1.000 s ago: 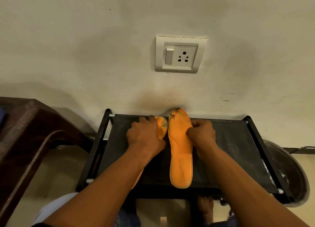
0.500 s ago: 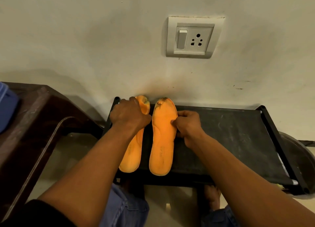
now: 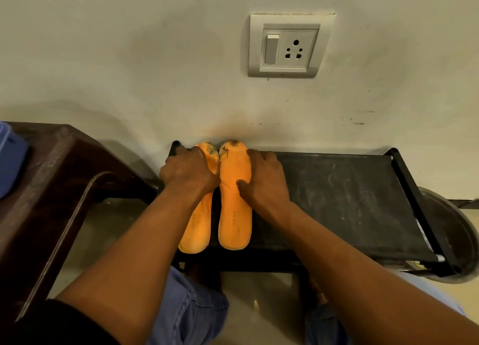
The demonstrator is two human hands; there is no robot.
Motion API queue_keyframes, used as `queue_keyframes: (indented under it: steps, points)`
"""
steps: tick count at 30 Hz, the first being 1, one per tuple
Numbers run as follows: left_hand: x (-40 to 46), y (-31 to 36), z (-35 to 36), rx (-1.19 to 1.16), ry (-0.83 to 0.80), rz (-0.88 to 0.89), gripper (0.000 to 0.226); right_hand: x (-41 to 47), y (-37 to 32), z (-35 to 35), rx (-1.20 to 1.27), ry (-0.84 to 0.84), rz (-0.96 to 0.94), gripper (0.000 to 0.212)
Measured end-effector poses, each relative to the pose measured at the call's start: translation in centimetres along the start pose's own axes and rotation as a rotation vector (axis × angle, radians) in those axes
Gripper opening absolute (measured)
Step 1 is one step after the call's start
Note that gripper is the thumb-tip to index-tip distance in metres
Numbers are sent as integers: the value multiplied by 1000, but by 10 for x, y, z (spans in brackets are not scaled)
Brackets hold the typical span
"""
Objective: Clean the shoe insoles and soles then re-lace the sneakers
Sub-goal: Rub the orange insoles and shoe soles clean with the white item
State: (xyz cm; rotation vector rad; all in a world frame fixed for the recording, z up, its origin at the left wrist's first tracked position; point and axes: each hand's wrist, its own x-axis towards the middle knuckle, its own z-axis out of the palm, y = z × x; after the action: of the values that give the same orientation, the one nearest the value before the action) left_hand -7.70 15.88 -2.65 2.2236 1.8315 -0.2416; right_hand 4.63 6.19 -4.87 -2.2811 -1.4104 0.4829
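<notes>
Orange insoles (image 3: 234,202) overhang the rack's (image 3: 337,202) front-left edge; left hand (image 3: 188,172) and right hand (image 3: 264,178) press flat, so letting go might tip them off.

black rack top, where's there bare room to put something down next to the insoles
Free: the black rack top between the right hand and the rack's right rail. Crowded: the left end, where both orange insoles lie side by side under the left hand and right hand.

Orange insoles (image 3: 234,204), dark-stained toes; black rack (image 3: 350,196); white socket (image 3: 289,46).
</notes>
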Motion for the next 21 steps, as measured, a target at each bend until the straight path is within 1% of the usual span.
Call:
queue_keyframes:
  steps: [3, 5, 7, 11, 21]
  points:
    - [-7, 0, 0, 36, -35, 42, 81, -11, -5, 4, -152, -84, -35, 71]
    - [-11, 0, 2, 70, -68, 65, 85, -16, -10, 11, -197, -134, -39, 69]
    - [-13, -1, 5, 94, -68, 75, 83, -19, -14, 19, -232, -145, -45, 65]
    - [-14, -4, 7, 101, -53, 69, 78, -19, -21, 28, -237, -141, -45, 61]
    - [-15, -3, 7, 131, -61, 59, 78, -16, -20, 36, -231, -155, -59, 61]
